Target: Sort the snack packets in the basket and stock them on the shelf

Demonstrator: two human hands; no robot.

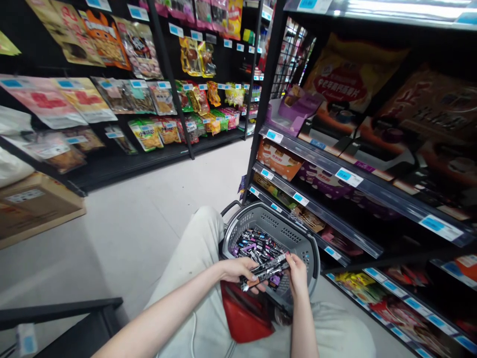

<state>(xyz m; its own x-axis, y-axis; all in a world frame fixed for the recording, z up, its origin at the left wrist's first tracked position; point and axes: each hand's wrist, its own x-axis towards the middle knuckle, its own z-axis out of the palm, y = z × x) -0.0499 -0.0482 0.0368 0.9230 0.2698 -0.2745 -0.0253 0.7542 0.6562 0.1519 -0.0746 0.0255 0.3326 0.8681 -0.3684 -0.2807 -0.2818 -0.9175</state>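
I have both hands at lower centre of the frame, and both are grasping. The left hand cradles the near ends of a few slim foil-wrapped packets, fingers curled underneath, and the right hand pinches their far ends. The packets lie roughly side by side, slanting up toward the right, above the near part of a grey shopping basket.

As far as I can judge, the work is part-way. What I can count as done is small: one handful is picked up and more or less lined up. Much more is left, since a jumble of loose packets lies in the basket, pointing every which way, mostly black with some purple among them. I cannot make out the number in my grip, nor read the print. None of the rows I can see on the shelf unit at the right of the frame clearly holds matching packets, though its deeper parts are too dark for me to tell. The basket sits between the pale trouser legs, with a red part showing just below it.
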